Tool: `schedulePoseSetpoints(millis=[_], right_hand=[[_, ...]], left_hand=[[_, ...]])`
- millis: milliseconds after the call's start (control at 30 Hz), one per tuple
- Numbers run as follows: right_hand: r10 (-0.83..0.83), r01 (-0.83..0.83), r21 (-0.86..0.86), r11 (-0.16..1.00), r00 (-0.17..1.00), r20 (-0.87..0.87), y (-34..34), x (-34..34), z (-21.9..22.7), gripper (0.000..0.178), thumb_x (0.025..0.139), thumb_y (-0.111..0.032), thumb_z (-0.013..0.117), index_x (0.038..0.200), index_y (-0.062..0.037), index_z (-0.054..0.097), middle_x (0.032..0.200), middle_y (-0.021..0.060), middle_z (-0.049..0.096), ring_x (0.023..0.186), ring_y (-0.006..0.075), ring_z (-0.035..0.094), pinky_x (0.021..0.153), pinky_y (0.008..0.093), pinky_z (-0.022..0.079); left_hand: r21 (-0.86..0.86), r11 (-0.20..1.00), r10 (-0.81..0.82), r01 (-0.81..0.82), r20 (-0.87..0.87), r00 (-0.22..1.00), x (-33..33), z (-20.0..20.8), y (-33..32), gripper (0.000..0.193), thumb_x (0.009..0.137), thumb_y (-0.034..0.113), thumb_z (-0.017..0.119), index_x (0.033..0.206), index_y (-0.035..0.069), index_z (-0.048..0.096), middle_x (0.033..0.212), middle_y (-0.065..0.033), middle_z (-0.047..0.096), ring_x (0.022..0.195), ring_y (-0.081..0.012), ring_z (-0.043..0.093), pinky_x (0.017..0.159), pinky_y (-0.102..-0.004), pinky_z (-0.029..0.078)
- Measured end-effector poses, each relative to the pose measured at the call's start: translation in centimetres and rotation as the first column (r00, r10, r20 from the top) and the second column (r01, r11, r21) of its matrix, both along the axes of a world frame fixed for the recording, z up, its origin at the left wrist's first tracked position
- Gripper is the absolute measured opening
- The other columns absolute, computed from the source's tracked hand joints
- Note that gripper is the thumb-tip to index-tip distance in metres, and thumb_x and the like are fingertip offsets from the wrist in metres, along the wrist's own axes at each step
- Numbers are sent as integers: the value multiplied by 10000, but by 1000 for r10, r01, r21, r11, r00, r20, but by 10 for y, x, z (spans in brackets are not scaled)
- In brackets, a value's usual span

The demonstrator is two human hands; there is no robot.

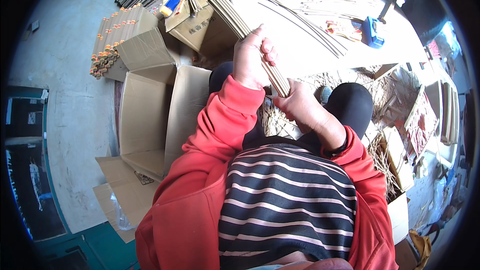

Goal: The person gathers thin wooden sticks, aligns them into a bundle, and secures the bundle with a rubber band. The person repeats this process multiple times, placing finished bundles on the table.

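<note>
A bundle of thin brown incense sticks (232, 17) slants across the space above my lap, its far end over the table's near left edge. My left hand (251, 59) is wrapped round the bundle at about its middle, fingers curled over it. At the near end, my right hand (301, 104) closes on the sticks, with its thumb by their tips; its other fingers are mostly hidden. Loose incense sticks (315, 37) lie on the white table (285, 25) ahead, and more are spread in rows at its far side.
An open cardboard box (145, 115) stands at my left. Behind it are stacked wrapped bundles (114, 37) and a closed carton (200, 27). Red and yellow paper labels (345, 31) and a blue device (373, 32) sit on the table. Scattered sticks (385, 95) litter the floor at right.
</note>
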State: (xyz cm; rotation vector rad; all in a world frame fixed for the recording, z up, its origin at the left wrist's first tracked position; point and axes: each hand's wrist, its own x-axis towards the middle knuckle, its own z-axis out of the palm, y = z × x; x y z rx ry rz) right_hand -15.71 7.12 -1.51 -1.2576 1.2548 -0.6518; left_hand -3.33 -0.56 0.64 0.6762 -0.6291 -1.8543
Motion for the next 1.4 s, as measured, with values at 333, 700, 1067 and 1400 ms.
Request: schedulePoseSetpoints(millis=[333, 700, 1067, 1400], right_hand=[[-19, -201, 330, 922, 829, 559, 3, -8, 7, 145, 721, 30, 607, 640, -16, 496, 489, 47, 497, 338, 111, 450, 325, 233, 356], [15, -129, 284, 950, 929, 371, 2, -2, 1, 116, 733, -5, 618, 683, -9, 513, 524, 18, 492, 374, 80, 457, 360, 209, 375], [85, -121, 106, 987, 952, 295, 5, -4, 2, 218, 776, -76, 627, 917, 18, 489, 566, 6, 494, 403, 64, 457, 371, 200, 373], [56, -221, 266, 938, 856, 513, 4, -8, 7, 118, 770, -33, 625, 790, -4, 512, 549, 24, 512, 390, 73, 465, 360, 205, 382]], left_hand=[[-46, 986, -164, 159, -158, 974, 2, -4, -3, 265, 825, 303, 605, 687, 133, 456, 575, 20, 424, 489, -109, 428, 481, -250, 377], [50, 998, 22, -23, 21, 1000, 0, 1, 2, 280, 853, 210, 525, 614, 130, 404, 543, 35, 381, 471, -91, 381, 456, -231, 334], [-149, 988, -63, 49, -94, 994, 10, 1, 1, 280, 855, 258, 555, 638, 135, 428, 575, 33, 421, 495, -89, 413, 464, -234, 362], [-155, 984, -116, 93, -148, 982, 10, -7, 0, 240, 833, 321, 611, 751, 111, 529, 674, 2, 508, 585, -114, 473, 548, -247, 404]])
